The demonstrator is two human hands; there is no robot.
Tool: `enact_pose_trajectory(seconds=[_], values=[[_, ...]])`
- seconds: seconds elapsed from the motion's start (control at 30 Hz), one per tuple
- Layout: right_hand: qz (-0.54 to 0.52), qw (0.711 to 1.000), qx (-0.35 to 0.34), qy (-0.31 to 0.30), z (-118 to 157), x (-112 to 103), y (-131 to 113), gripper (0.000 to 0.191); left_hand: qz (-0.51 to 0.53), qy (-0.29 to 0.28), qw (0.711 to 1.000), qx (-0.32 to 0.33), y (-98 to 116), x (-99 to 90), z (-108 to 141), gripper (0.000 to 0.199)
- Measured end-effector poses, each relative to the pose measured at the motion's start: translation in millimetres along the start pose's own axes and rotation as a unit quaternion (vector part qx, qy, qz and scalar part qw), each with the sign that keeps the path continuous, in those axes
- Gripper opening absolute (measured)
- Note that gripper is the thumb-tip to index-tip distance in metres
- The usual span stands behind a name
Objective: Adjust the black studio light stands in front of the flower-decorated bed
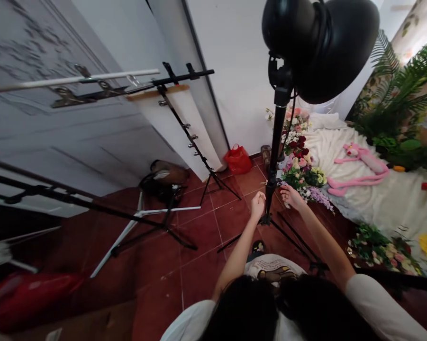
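Observation:
A black light stand [278, 128] rises upright in front of me, topped by a big black lamp head [323, 47]. Just left of its lower pole, my left hand [258, 204] is closed with curled fingers; what they hold, if anything, is hidden. My right hand [292, 196] is on the other side of the pole, near its joint, fingers partly bent and apart, with nothing visible in them. Whether either hand touches the pole cannot be made out. The stand's legs spread on the red tiled floor [199, 227] below.
Left of me are a black tripod [213, 175], a white-legged stand [128, 232] and a clamped white rod [106, 75]. A red bag [238, 160] sits by the wall. At right, flowers [300, 161] edge a cream cloth [316, 137] bearing a pink plush toy [369, 163].

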State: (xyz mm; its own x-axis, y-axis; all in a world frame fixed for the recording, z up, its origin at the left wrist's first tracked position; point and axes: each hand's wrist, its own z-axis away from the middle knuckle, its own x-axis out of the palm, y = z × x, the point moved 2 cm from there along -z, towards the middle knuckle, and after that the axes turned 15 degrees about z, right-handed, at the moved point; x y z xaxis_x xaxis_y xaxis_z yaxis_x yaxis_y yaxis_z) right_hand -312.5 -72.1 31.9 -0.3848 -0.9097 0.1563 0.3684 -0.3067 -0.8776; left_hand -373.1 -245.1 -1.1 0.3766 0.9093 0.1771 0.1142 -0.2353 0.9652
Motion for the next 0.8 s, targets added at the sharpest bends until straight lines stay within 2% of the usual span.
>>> enact_pose_trajectory(seconds=[0.1,0.23,0.37,0.47,0.53,0.67,0.8], values=[[0.164,0.985,-0.026,-0.042,-25,-4,-36,0.027,-0.005,0.013,1.0,-0.003,2,-5.4,-5,0.017],[0.322,0.934,-0.025,-0.15,-48,-9,-74,0.02,0.0,0.001,1.0,0.013,7,-0.5,-11,0.027],[0.353,0.906,-0.002,-0.234,-57,-13,-93,0.015,0.001,-0.038,0.999,0.033,10,7.3,-15,0.039],[0.342,0.897,-0.024,-0.278,-59,-15,-96,0.02,0.015,-0.052,0.998,0.036,8,11.0,-17,0.045],[0.336,0.898,-0.03,-0.282,-60,-17,-95,0.023,0.024,-0.056,0.998,0.031,5,12.5,-19,0.047],[0.341,0.905,-0.022,-0.252,-64,-20,-92,0.028,0.031,-0.063,0.997,0.02,0,14.3,-22,0.049],[0.345,0.906,-0.027,-0.242,-67,-22,-93,0.037,0.037,-0.05,0.998,0.007,-6,16.2,-24,0.049]])
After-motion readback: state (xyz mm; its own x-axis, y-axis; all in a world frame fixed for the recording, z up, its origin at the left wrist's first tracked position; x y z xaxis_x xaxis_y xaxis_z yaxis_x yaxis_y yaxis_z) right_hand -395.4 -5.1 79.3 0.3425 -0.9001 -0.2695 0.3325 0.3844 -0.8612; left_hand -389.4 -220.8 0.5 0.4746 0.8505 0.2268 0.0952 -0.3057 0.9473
